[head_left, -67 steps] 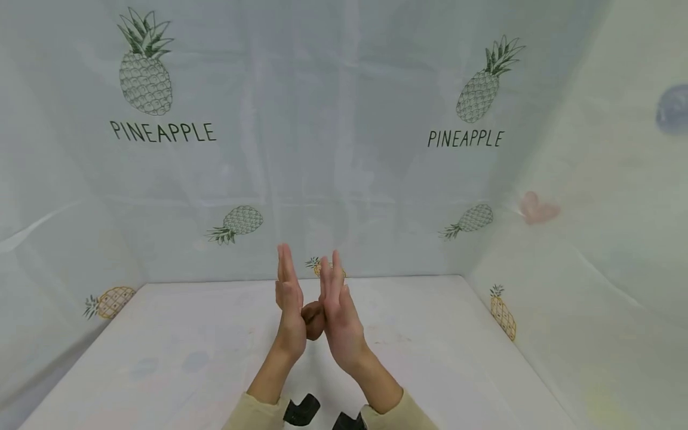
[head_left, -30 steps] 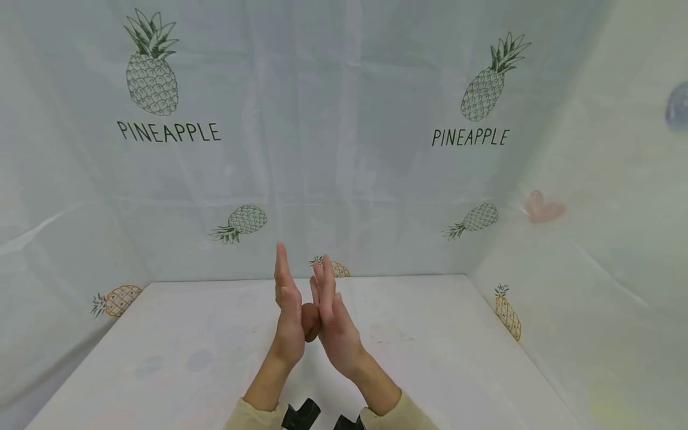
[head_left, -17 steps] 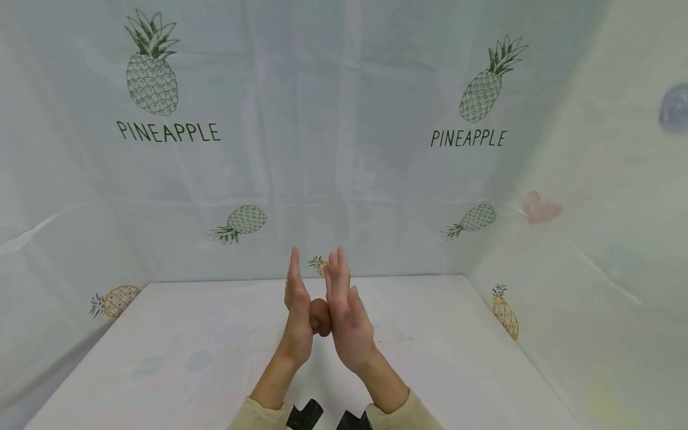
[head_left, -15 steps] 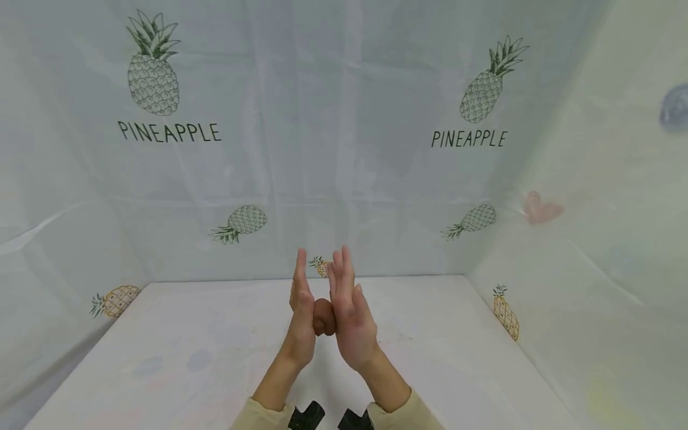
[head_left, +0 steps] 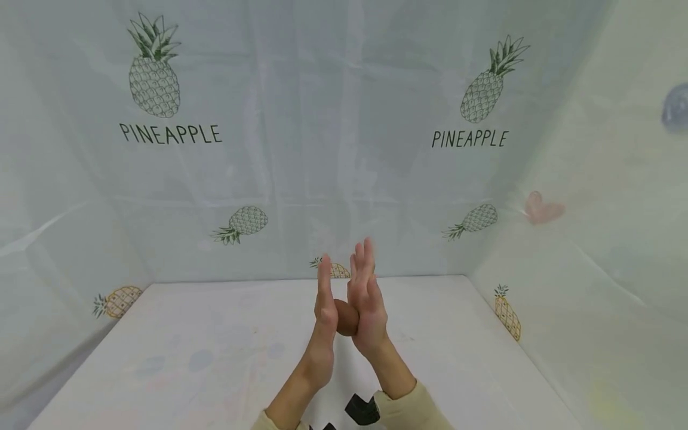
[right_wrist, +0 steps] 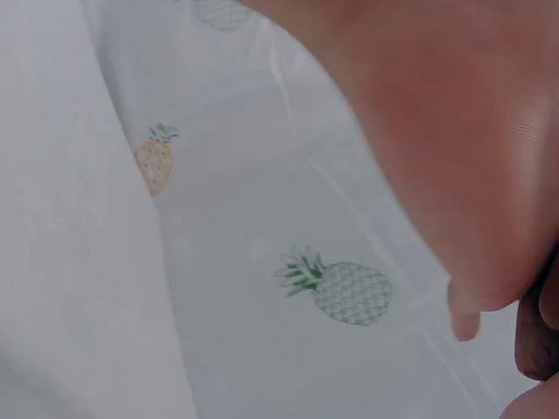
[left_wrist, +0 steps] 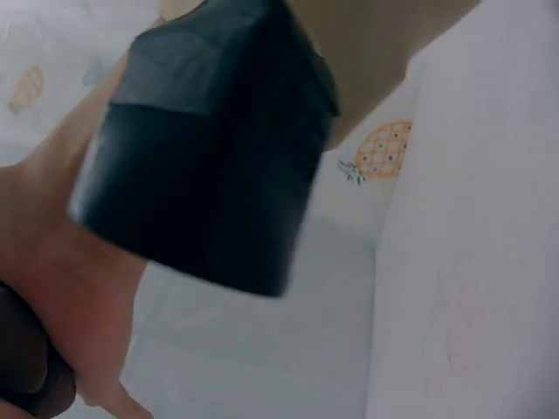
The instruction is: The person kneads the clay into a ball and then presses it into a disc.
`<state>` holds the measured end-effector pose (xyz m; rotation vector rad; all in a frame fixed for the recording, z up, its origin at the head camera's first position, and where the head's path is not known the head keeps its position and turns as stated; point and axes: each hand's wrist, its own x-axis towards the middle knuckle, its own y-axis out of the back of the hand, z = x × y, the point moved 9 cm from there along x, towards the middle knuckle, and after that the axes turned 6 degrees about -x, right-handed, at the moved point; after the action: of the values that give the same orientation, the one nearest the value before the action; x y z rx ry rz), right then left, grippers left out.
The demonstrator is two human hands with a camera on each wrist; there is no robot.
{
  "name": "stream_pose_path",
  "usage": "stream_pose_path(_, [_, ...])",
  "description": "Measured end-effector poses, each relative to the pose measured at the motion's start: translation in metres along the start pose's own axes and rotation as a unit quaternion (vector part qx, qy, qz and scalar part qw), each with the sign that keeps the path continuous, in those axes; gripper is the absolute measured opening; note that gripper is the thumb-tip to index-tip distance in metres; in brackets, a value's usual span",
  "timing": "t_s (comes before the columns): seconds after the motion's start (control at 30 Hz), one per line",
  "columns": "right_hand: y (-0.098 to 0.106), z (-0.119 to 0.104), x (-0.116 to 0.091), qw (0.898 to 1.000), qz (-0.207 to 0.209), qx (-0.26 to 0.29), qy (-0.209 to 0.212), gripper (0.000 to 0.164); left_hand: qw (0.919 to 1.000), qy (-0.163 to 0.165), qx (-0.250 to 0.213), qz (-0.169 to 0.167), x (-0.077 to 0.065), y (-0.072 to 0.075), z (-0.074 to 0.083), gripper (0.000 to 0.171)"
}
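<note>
A rounded brown lump (head_left: 346, 318) that looks like modelling clay sits between two facing palms above the table. My left hand (head_left: 324, 322) presses it from the left, fingers straight and pointing up. From the right, my right hand (head_left: 369, 313) lies against it, its straight fingertips reaching higher than the left ones. In the left wrist view part of the lump (left_wrist: 26, 353), with a crease in it, shows at the lower left edge. Only a dark sliver of the lump (right_wrist: 537, 336) appears at the right wrist view's edge. Its sides against the palms are hidden.
Below the hands spreads a white-covered table (head_left: 215, 346) with faint coloured marks. A pale curtain (head_left: 344, 149) printed with pineapples hangs behind and along both sides. Black wrist mounts (head_left: 362, 409) sit at the beige sleeves.
Both hands have shifted right with the brown lump between them. The left fingertips are slightly lower and the right ones higher, and the palms have slid against each other. The lump has turned.
</note>
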<state>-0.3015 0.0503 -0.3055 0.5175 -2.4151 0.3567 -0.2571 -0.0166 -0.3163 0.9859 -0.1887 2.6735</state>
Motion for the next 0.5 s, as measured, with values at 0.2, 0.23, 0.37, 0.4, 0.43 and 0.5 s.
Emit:
stream_pose_path(0.2, [-0.023,0.025,-0.008,0.994,-0.074,0.014,-0.076,0.061,0.9992,-0.026,-0.022,0.022,0.002,0.014,0.006,0.066])
stream_pose_path(0.23, [-0.026,0.027,-0.009,0.993,-0.084,0.020,-0.084,0.060,0.9989,-0.032,-0.025,0.024,0.003,0.016,0.007,0.066])
stream_pose_path(0.37, [-0.035,0.031,-0.012,0.988,-0.101,0.039,-0.106,0.060,0.9981,-0.046,-0.022,0.034,0.006,0.025,0.008,0.066])
stream_pose_path(0.4, [-0.037,0.032,-0.012,0.988,-0.104,0.039,-0.109,0.061,0.9980,-0.046,-0.019,0.039,0.006,0.028,0.007,0.067])
stream_pose_path(0.43, [-0.038,0.033,-0.013,0.987,-0.104,0.038,-0.113,0.061,0.9979,-0.046,-0.017,0.043,0.007,0.031,0.006,0.067])
stream_pose_path(0.5, [-0.040,0.034,-0.014,0.987,-0.105,0.030,-0.115,0.063,0.9975,-0.041,-0.016,0.056,0.009,0.037,0.003,0.068])
